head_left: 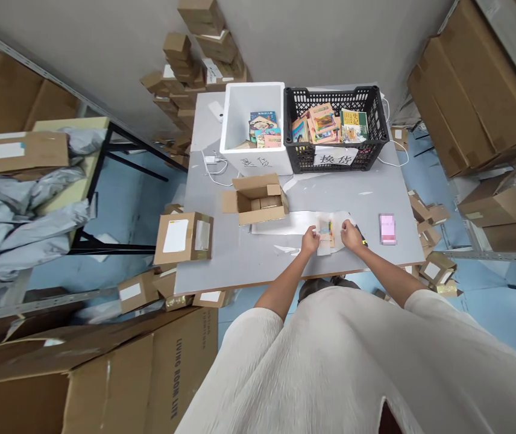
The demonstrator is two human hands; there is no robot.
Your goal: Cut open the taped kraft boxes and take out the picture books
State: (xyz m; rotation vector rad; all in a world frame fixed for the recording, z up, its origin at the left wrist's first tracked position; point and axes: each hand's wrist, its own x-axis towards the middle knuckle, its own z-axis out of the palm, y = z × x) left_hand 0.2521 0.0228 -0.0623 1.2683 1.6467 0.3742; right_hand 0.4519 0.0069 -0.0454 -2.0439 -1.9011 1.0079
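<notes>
My left hand (310, 242) and my right hand (351, 235) are both closed on the sides of a small colourful book (325, 229), which lies on a white wrapper sheet (337, 232) on the grey table (240, 253). The book sits between the two hands near the table's front edge. A small open cardboard box (258, 199) stands just left of and behind the hands.
A white foam box (240, 120) and a black plastic crate (334, 129), both holding books, stand at the table's back. A pink item (387, 228) lies to the right. A taped carton (184, 237) overhangs the left edge. Cardboard boxes crowd the floor and shelves around.
</notes>
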